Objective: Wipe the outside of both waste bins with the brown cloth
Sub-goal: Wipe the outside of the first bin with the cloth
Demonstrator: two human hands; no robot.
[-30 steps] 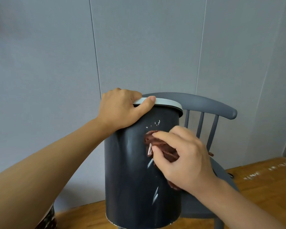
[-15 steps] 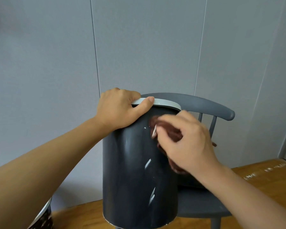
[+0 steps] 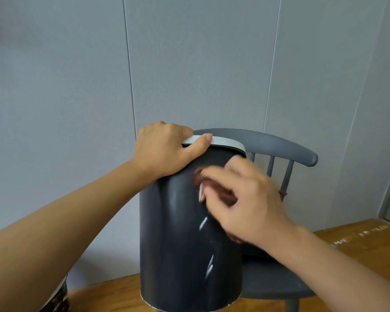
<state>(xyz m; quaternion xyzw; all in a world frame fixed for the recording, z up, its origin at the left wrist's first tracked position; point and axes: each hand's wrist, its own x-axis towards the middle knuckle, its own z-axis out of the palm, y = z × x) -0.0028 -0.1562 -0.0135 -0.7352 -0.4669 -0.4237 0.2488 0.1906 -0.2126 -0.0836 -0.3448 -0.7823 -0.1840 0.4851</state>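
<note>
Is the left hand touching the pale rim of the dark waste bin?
Touching. In the head view the left hand wraps over the dark cylindrical waste bin's pale grey rim, its thumb lying flat along the rim's outer face with no gap visible.

Both forearms run bare from the frame's lower edge to the fingers, the left hand (image 3: 164, 152) and the motion-blurred right hand (image 3: 245, 203) wearing no visible sleeve, glove, watch or ring anywhere behind the knuckles.
</note>
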